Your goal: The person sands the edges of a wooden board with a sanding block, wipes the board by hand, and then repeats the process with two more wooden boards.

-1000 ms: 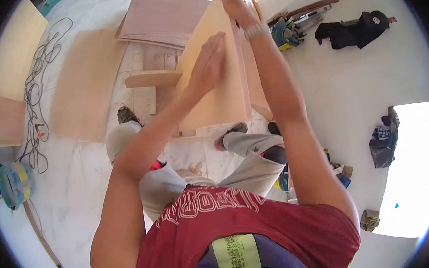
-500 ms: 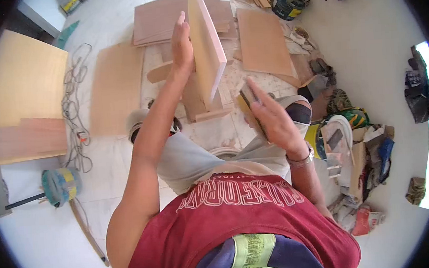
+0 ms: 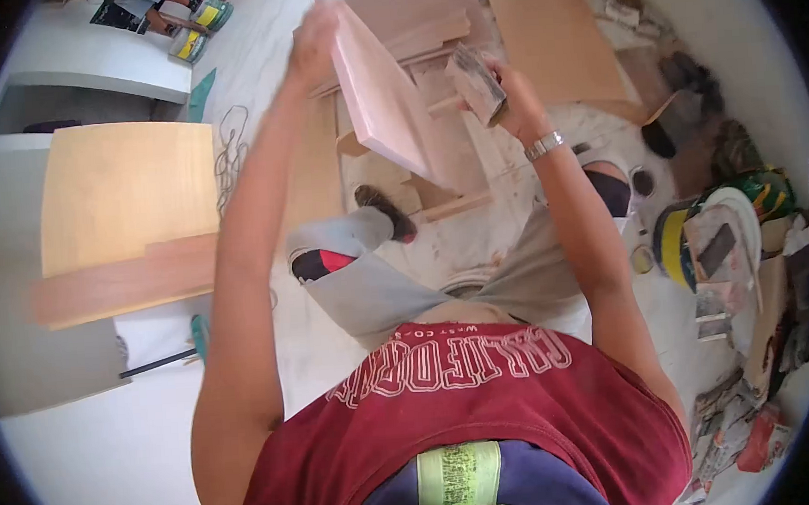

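Observation:
Blurred by motion, my left hand (image 3: 316,47) grips the far left side of a flat wooden board (image 3: 386,96), which is tilted on its edge in front of me. Its narrow pale edge faces me. My right hand (image 3: 517,93) is closed round a dusty sanding block (image 3: 478,85), to the right of the board and apart from it. Beneath the board, partly hidden, wooden pieces (image 3: 457,208) lie on the floor between my feet.
Brown sheets (image 3: 553,35) lie ahead. On the left stand a pale yellow panel (image 3: 127,191) and a cable (image 3: 232,157). Buckets (image 3: 674,243) and scraps sit at the right. Another person's hand and arm (image 3: 168,24) show at the top left, beside small tubs (image 3: 214,14).
The board has turned, and its near end has swung slightly left. My left hand has moved up and left, and my right hand has moved forward with the block. The view has shifted left.

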Tool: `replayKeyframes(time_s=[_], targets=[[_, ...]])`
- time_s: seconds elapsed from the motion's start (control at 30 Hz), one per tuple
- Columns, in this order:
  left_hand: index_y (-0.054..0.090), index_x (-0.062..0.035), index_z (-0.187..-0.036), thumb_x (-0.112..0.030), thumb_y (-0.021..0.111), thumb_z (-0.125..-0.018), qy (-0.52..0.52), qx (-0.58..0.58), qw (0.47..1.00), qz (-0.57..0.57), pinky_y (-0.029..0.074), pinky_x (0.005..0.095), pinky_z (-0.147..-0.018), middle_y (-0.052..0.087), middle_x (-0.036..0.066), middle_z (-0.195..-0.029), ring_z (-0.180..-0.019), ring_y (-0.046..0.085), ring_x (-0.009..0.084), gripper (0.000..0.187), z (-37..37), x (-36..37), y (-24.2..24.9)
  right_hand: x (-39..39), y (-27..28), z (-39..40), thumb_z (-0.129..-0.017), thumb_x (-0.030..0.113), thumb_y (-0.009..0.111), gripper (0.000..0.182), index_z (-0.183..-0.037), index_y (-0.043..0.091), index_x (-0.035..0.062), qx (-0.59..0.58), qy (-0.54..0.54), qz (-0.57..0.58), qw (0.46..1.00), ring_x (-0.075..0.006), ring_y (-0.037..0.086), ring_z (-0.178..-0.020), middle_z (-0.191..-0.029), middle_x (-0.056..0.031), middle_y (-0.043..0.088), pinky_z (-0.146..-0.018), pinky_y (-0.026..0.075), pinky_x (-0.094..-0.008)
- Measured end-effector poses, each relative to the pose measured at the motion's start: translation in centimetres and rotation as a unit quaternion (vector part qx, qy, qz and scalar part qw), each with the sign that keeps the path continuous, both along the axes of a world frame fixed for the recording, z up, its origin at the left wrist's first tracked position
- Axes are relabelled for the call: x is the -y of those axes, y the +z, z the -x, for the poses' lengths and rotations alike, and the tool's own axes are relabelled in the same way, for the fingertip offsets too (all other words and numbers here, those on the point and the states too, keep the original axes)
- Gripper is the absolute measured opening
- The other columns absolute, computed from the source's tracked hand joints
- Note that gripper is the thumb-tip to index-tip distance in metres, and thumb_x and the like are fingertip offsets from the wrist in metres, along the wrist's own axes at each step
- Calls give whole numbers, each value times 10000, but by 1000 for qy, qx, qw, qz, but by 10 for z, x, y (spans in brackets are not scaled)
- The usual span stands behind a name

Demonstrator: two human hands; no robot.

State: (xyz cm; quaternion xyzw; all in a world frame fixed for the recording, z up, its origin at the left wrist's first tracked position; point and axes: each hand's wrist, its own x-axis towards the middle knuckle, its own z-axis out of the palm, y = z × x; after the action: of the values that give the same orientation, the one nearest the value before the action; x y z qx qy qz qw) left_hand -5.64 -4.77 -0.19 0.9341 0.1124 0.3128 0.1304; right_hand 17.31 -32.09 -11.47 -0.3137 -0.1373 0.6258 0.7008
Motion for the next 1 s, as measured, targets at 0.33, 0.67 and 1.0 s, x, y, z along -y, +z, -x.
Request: replayKeyframes(time_s=[0.33,0.67,1.0], targets=[[568,-3,-1310,-275,522,-997,192,-313,930,4,441,373,-1039,582,168,-1310,-1195,554,253,418,-38,-193,28,3,16,-27,-1027,199,426,249,-935,610,60,27,-153,107,982,-165,597,-685,-756,-42,602,-652,506,-301],[596,6,-1145,-121,668,-771,333,39,798,501,595,421,-691,623,157,-963,-793,673,262,401,-63,119,49,2,-4,-30,-1022,254,426,234,-1070,579,82,175,-159,76,969,-175,572,-687,-834,-60,586,-590,536,-366],[287,-40,-1554,-566,387,-1042,149,211,742,619,227,469,-1197,351,146,-1582,-1457,327,263,741,27,318,-78,8,-15,20,-1001,238,474,339,-1279,549,58,201,-33,110,973,-215,617,-955,-1182,-90,585,-688,619,-412]])
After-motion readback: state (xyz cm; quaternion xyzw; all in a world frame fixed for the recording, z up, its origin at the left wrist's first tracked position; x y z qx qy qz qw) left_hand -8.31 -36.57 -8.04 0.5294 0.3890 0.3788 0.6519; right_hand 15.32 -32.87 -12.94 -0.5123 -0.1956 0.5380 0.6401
